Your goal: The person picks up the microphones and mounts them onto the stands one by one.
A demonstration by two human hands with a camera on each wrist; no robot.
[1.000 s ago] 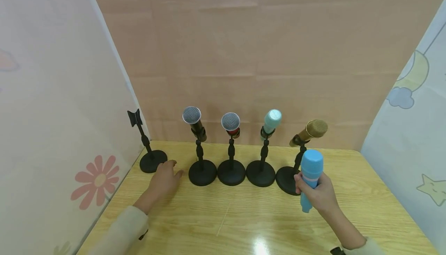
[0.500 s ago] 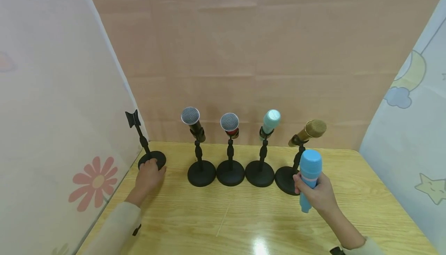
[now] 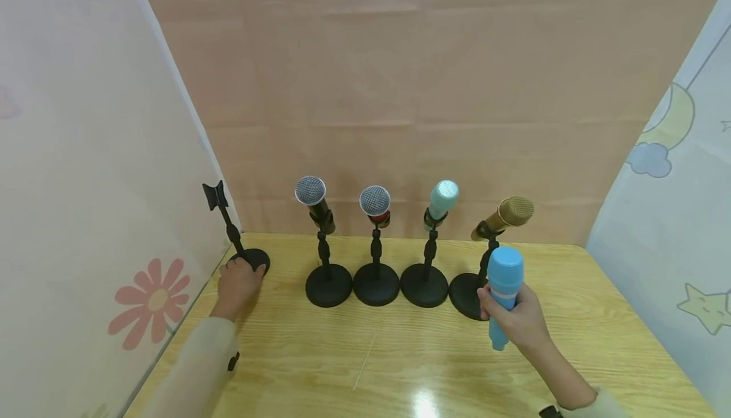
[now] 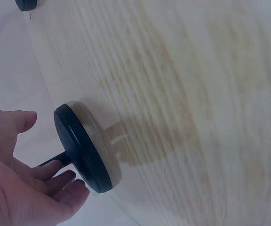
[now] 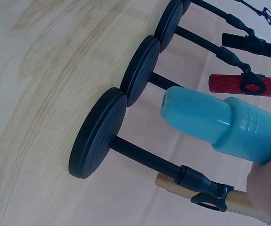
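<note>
My right hand (image 3: 522, 323) grips a light-blue microphone (image 3: 506, 269) by its handle, head up, in front of the stand (image 3: 469, 294) with the gold microphone (image 3: 514, 212). At the far left, my left hand (image 3: 237, 285) is at the round base of a bare black microphone stand (image 3: 233, 234). In the left wrist view, its fingers (image 4: 53, 172) lie by the post and base (image 4: 83, 148), loosely bent, with the thumb apart from the base. The stand's cradle (image 3: 215, 195) holds nothing.
Along the back of the wooden table (image 3: 320, 361) stand more black stands with a dark silver-headed microphone (image 3: 311, 191), a red one with a silver head (image 3: 375, 201) and a mint one (image 3: 443, 196). Patterned panels (image 3: 68, 151) flank the table; a brown backdrop (image 3: 365, 88) rises behind.
My left hand has moved left from beside the bare stand's base onto its near side. The right hand still holds the light-blue microphone in nearly the same place.
</note>
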